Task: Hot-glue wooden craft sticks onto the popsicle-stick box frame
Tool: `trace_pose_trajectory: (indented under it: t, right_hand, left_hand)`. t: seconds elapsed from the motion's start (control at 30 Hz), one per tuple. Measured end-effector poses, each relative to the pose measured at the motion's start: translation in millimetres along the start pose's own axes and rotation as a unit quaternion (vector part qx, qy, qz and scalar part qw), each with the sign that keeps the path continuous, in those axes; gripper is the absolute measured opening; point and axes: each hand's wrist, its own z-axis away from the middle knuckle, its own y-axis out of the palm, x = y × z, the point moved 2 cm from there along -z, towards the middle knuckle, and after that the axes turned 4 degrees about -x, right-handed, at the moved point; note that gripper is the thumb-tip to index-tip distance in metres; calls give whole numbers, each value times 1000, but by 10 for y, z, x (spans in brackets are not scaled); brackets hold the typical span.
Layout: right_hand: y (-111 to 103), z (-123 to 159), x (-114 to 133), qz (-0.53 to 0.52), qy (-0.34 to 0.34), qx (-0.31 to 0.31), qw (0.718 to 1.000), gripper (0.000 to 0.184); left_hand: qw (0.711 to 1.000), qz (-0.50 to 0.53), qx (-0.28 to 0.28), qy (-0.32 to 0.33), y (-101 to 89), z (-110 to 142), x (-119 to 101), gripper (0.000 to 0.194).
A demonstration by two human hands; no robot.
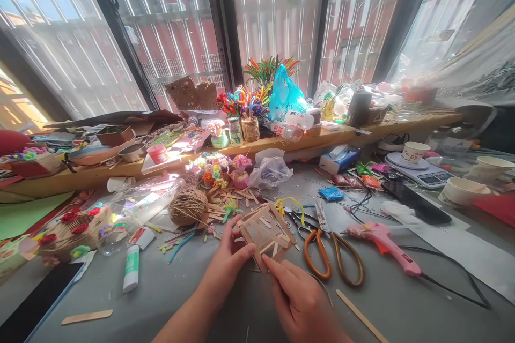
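A small open square frame of wooden craft sticks [283, 249] is held tilted above the grey table. My left hand [230, 260] grips its left side, with the thumb on the near edge and the fingers beyond. At the near corner, my right hand [298, 292] pinches the frame between thumb and forefinger. Just right of it lie scissors with orange-brown handles [317, 254]. A pink glue gun [388, 244] rests farther right, its black cord trailing on the table. Behind my left hand sit a ball of twine [188, 207] and a pile of loose sticks [240, 194].
A glue stick [131, 268] stands at left near a dark phone [40, 300]. Single craft sticks lie at front left [87, 317] and front right [361, 315]. A kitchen scale [420, 170] bears a paper cup. Craft flowers and supplies crowd the wooden ledge [257, 147].
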Motion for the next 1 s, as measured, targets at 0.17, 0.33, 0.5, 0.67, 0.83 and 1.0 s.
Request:
trace_pose_trajectory:
  t: [0.17, 0.33, 0.5, 0.67, 0.83, 1.0]
  right_hand:
    - [70, 127, -77, -46, 15, -32, 998, 59]
    - [42, 119, -66, -79, 23, -61, 995, 50]
    - [-57, 16, -21, -95, 30, -59, 993, 36]
    - [-140, -75, -8, -83, 15, -59, 995, 35]
    - [-178, -86, -26, -75, 26, -68, 995, 35]
    - [-96, -32, -46, -54, 38, -53, 996, 28]
  left_hand:
    - [997, 63, -36, -17, 51, 26, 5, 91]
    - [993, 105, -41, -24, 131, 74, -35, 90]
    - [990, 135, -10, -47, 234, 153, -133, 82]
    - [978, 166, 40, -120, 343, 257, -101, 59]
    - [987, 114, 28, -107, 323, 227, 15, 59]
    - [998, 24, 1, -62, 212, 123, 63, 61]
